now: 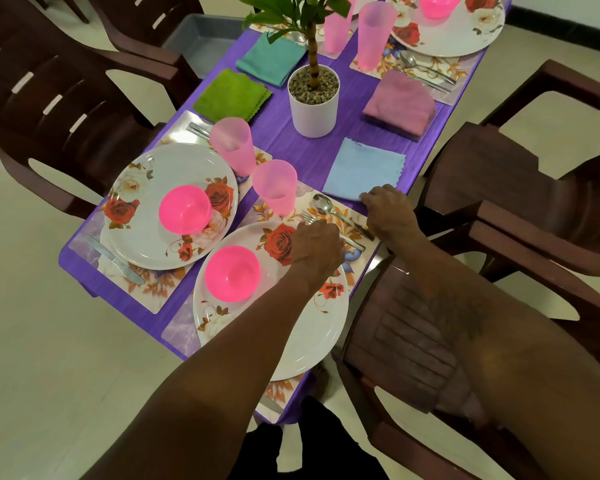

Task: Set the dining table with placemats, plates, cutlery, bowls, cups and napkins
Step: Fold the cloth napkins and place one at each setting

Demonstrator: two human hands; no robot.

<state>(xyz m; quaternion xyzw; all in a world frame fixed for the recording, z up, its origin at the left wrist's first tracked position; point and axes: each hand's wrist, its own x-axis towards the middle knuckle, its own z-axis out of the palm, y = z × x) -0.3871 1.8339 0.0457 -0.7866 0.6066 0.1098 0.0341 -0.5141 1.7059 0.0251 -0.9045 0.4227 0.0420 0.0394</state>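
On the purple table (291,147), the near setting has a floral placemat (184,332), a rose-patterned plate (312,334) with a pink bowl (232,273) on it, and a pink cup (275,187). A fork (307,217) and a spoon (323,203) lie to the right of the plate. My left hand (316,245) is curled over the fork's handle. My right hand (388,211) pinches the near corner of a light blue napkin (361,171) that lies flat just beyond the placemat. The spoon's handle runs under my right hand.
A second setting at the left has a plate (167,168), bowl (185,209), cup (231,143) and knife (115,259). Green (231,95), teal (271,57) and mauve (399,103) napkins surround a potted plant (314,105). Brown chairs (413,341) ring the table.
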